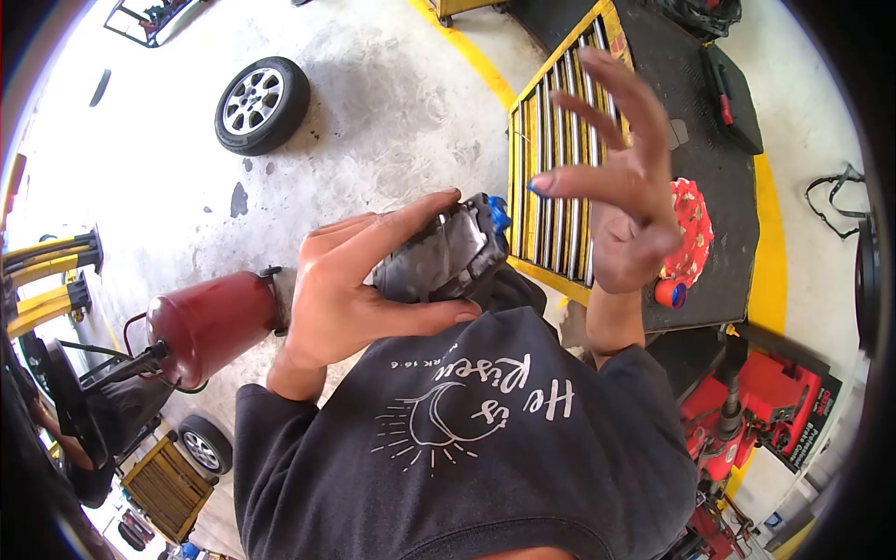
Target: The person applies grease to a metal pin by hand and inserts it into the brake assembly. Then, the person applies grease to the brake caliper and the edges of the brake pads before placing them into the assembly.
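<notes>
My left hand (336,280) is wrapped round a dark, worn metal car part (439,252), possibly a brake caliper, in front of my chest. Fingers lie along its far side and the thumb along its near side. A lump of blue grease (498,217) sits on the part's right end. To the right, my right hand (625,196) is raised with its fingers spread, holding nothing. Blue grease coats the tip of one finger. Beyond that wrist, a small red tub (669,294) with blue inside stands beside a red-and-white patterned cloth (691,229).
A yellow-framed roller bench (560,140) with a black top (719,201) stands at the right. A black case (731,98) lies on it. On the floor are a wheel (262,105) and, at the left, a red tank (210,322). Red equipment (747,401) stands lower right.
</notes>
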A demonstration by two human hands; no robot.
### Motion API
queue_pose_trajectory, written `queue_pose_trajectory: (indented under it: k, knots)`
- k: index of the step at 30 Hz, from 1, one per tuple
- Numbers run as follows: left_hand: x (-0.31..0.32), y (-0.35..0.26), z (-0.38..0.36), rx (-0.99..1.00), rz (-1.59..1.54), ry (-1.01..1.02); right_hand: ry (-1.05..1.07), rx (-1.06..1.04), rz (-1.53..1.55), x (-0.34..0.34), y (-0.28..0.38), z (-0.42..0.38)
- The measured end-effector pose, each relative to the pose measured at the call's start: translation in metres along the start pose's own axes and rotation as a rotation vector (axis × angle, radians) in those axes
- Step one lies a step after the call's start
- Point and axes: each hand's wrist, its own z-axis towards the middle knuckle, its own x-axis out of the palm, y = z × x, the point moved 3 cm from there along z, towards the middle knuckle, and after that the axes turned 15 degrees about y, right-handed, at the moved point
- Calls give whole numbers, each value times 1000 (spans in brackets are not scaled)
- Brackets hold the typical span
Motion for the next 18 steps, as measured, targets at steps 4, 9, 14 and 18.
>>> queue_pose_trajectory:
  k: [4, 9, 14, 18]
  knots:
    - [-2, -13, 5, 38, 221, 22, 41, 139, 467, 11, -2, 2]
    - [1, -16, 6, 91, 260, 0, 149, 130, 545, 10, 0, 2]
    - [3, -17, 6, 56, 281, -14, 249, 55, 513, 7, 3, 1]
    - [3, -19, 8, 72, 277, 44, 256, -22, 635, 2, 5, 0]
